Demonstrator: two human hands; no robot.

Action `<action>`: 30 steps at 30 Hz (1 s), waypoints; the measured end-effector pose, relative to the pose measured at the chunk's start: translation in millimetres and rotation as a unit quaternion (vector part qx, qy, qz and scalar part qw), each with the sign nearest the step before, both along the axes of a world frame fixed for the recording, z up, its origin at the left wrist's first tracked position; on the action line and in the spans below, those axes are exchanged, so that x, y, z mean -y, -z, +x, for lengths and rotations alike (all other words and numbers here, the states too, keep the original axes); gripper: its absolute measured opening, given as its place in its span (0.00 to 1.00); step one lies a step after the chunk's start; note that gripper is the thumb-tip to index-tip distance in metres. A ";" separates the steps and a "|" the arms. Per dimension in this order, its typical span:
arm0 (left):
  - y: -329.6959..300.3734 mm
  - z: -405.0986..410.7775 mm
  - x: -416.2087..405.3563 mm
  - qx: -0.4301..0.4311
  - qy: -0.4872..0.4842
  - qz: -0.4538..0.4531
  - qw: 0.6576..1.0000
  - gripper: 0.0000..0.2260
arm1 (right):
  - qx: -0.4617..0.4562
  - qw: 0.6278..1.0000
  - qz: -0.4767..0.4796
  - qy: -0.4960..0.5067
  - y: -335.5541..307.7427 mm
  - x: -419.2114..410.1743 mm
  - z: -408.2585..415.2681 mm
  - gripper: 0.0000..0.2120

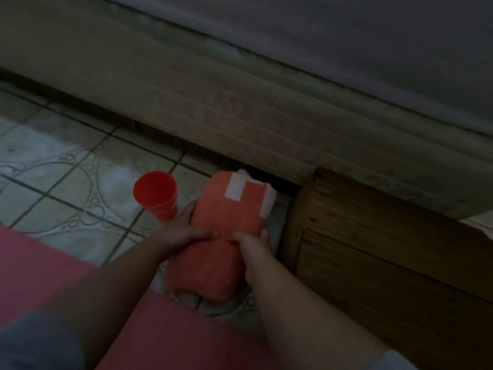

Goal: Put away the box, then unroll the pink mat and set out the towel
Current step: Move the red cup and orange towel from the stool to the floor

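Orange terry cloth is filling both my hands: I am gripping a folded orange towel (226, 228) with white patches, my left hand (184, 231) curling over its left edge with the thumb pressing on top, my right hand (256, 252) wrapping its right side, most of those fingers hiding underneath. It is sitting over the tiled floor (66, 161), beside a red plastic cup (157, 194) standing upright just to its left; whether the towel is resting on the tiles or hanging above them, I cannot tell. My forearms are covering part of the pink mat (173, 335), which is lying flat below and running out of the frame. Beyond the towel, a mattress edge (240, 113) and a wooden bed frame (373, 244) are looming in dim, blurry light.
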State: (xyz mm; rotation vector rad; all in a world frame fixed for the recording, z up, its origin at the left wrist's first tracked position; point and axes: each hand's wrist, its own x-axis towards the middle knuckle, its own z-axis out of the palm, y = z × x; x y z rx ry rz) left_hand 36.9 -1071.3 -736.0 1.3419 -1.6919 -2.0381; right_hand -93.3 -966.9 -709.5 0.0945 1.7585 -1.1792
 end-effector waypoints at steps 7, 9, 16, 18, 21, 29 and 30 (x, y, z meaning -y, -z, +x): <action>0.6 -10.9 -9.0 0.006 -0.042 -0.068 0.997 0.45 | 0.005 1.000 0.024 -0.011 -1.0 1.0 -4.0 0.42; 0.9 -11.7 -9.4 0.019 -0.053 -0.086 0.995 0.44 | 0.008 0.999 0.031 -0.017 -0.1 0.7 -3.1 0.42; -1.3 -6.6 -7.5 0.023 -0.038 -0.087 0.995 0.47 | 0.002 1.000 0.023 0.012 -1.0 -0.2 0.3 0.44; -1.9 -6.3 -10.3 0.009 -0.034 -0.077 0.996 0.46 | -0.001 1.000 0.023 0.002 -0.5 -3.1 5.0 0.47; -2.6 -7.6 -11.4 0.006 -0.026 -0.067 0.997 0.44 | -0.005 1.000 0.024 -0.012 -0.4 -6.0 8.2 0.49; -2.4 -16.2 -10.1 0.032 -0.038 -0.076 0.996 0.39 | 0.000 1.000 0.014 0.006 -2.5 -3.5 2.9 0.46; -2.3 -16.1 -9.6 0.036 -0.039 -0.075 0.996 0.39 | 0.001 1.000 0.013 0.007 -2.5 -3.2 3.0 0.46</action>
